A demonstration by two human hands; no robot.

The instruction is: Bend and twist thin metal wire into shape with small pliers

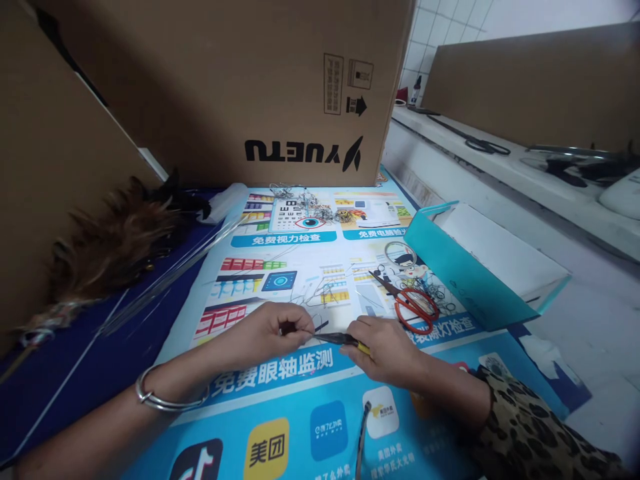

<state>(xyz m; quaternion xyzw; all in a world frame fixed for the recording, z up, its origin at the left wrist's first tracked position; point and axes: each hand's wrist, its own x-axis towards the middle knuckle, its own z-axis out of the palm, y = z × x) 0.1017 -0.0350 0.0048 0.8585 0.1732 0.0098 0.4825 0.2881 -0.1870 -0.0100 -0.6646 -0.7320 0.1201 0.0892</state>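
Note:
My left hand (280, 328), with a silver bangle on the wrist, pinches a thin wire-like piece near the middle of the printed sheet (280, 407). Facing it, my right hand (383, 347) is closed around yellow-handled pliers (343, 339), whose dark tips point left, close to my left fingertips. Whether the tips grip the wire is too small to tell. Thin wire pieces (320, 293) lie just beyond my hands. Orange-handled scissors (417, 310) rest beyond my right hand, beside a pile of small rings and wire loops (440, 293).
A teal open box (490, 273) stands at the right. Tangled wire (310, 203) lies before a large cardboard box (225, 87). Brown feathers (110, 240) and long thin wires (170, 280) are on the left. A ledge (470, 153) at right holds more scissors.

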